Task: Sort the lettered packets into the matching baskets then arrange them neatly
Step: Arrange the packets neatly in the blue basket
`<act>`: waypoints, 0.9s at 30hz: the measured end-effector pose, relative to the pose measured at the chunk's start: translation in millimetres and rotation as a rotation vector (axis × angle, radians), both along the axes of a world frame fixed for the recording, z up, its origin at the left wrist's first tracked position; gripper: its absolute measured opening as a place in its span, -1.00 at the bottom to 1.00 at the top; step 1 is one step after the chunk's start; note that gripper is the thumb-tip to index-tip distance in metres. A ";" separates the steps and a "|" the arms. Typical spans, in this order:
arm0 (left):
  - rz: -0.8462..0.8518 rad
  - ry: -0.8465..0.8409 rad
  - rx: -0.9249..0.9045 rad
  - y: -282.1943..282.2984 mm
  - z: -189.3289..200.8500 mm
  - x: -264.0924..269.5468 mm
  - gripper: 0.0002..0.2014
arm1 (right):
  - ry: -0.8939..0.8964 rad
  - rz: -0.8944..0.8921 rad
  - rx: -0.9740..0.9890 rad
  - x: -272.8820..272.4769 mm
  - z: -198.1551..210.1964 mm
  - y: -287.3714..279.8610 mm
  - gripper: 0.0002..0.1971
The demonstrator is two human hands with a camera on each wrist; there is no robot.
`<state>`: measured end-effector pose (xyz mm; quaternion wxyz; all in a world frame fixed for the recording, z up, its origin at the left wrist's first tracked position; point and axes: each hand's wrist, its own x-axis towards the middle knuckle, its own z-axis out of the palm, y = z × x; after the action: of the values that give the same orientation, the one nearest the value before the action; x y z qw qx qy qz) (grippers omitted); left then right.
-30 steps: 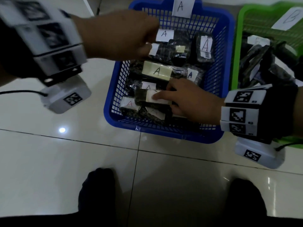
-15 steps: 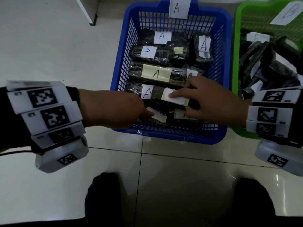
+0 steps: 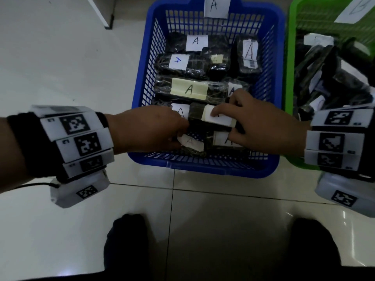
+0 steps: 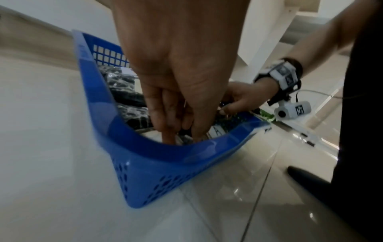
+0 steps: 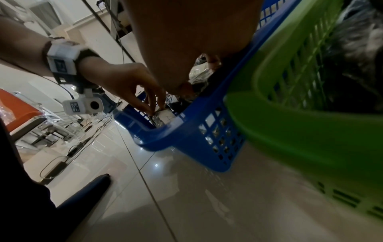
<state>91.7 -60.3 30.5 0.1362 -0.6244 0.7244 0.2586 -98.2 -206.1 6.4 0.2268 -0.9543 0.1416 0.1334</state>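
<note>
The blue basket (image 3: 203, 169) carries an "A" card and holds several dark packets with white "A" labels. My right hand (image 3: 222, 125) grips one packet (image 3: 197, 116) near the basket's front, index finger on its white label and thumb underneath. My left hand (image 3: 178, 136) reaches into the near-left corner. Its fingertips pinch the edge of a labelled packet (image 3: 190, 141) lying there. In the left wrist view my left fingers (image 4: 172, 124) point down inside the basket's rim (image 4: 145, 152). The right wrist view shows my left hand (image 5: 153, 108) pinching that packet.
The green basket (image 3: 288, 57) with a "B" card (image 3: 357, 11) stands against the blue one's right side, filled with dark packets. My feet (image 3: 125, 240) rest on the pale tiled floor in front. A white table leg (image 3: 105, 15) is at the far left. Cables (image 5: 62, 163) lie on the floor.
My left hand came from the back of the blue basket to its near-left corner and took hold of a packet. My right hand kept its packet and raised it slightly.
</note>
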 end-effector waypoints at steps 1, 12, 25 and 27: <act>-0.010 -0.003 -0.020 0.3 -1.5 0.4 -0.65 | 0.005 -0.013 0.015 0.1 0.1 -0.2 -0.52; -0.078 -0.114 0.101 -11.9 -17.7 -14.2 -0.56 | 0.091 0.061 -0.051 0.1 1.6 -0.7 -0.50; 0.078 -0.022 0.070 -7.9 -18.0 -12.8 -0.53 | 0.099 0.062 -0.040 0.9 2.0 -0.7 -0.51; 0.095 -0.002 0.085 -7.4 -19.8 -13.0 -0.48 | 0.095 0.059 -0.040 0.4 2.1 -0.4 -0.52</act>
<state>78.7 -67.7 10.7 0.1508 -0.6521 0.6821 0.2946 -97.8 -206.5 8.5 0.1967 -0.9550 0.1266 0.1821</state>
